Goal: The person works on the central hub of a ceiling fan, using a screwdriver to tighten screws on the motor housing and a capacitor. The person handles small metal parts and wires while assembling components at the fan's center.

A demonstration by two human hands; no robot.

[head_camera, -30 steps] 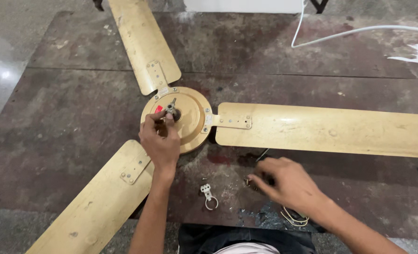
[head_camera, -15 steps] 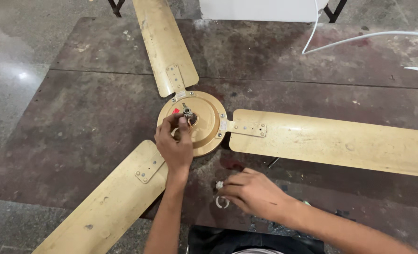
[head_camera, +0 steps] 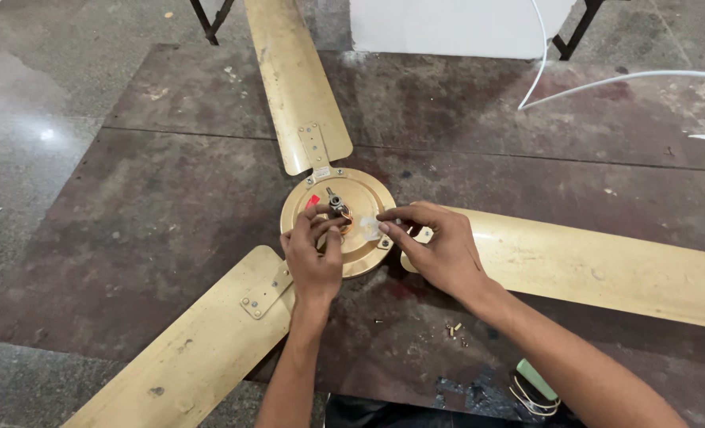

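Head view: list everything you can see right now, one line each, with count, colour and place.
Ceiling fan motor hub: one, gold, centre of the mat, short shaft with wires sticking up.
Fan blades: three, gold, running to the top, the right and the lower left from the hub.
Small pale piece: one, whitish, on the hub at the right fingertips; kind unclear.
Mat: one, dark brown, spread on the grey floor.
Small loose parts: a few, pale, on the mat near the right forearm.
Green object with wire loops: one, bottom right.
White cable: one, top right.
White panel on black legs: one, top edge.
Left hand: on the hub's near side.
Right hand: fingertips pinching the pale piece.
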